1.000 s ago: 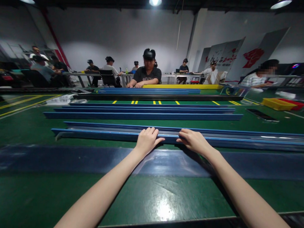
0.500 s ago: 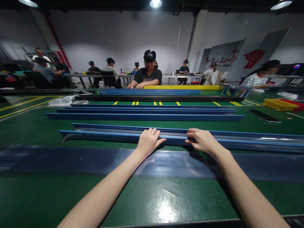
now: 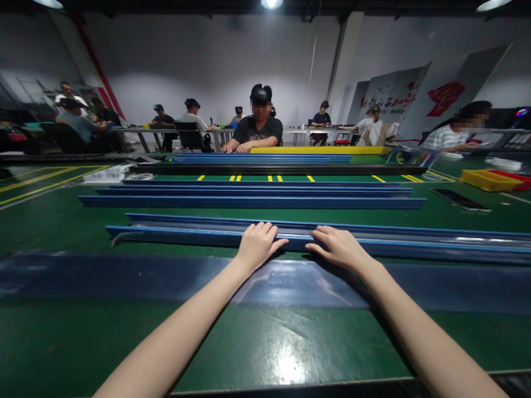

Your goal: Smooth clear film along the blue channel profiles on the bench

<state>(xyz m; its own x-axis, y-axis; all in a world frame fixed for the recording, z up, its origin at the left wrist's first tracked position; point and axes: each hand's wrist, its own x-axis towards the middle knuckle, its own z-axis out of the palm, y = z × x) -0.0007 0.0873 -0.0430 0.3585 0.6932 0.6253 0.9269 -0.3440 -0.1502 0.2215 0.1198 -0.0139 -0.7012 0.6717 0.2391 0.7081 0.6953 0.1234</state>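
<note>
A long blue plastic channel (image 3: 186,237) with raised walls lies across the green table in front of me. A clear strip (image 3: 477,240) shows along its inside. My left hand (image 3: 258,244) is closed over the near wall, fingers inside and thumb stretched along the front. A short gap to its right separates it from my right hand (image 3: 335,244), which grips the same wall with fingers over the top and thumb in front. Their fingertips are partly hidden by the hands. Under my forearms a wide, flat translucent strip (image 3: 92,277) lies on the table.
More blue channels (image 3: 257,200) lie beyond, then a long black bar (image 3: 284,169) and a yellow channel (image 3: 319,149). A phone (image 3: 461,200) and a yellow tray (image 3: 488,180) are at right. A person (image 3: 259,129) sits opposite; others sit farther back.
My right hand has moved left along the channel, closer to my left hand, and its thumb now stretches along the front. My left hand stays at nearly the same place.
</note>
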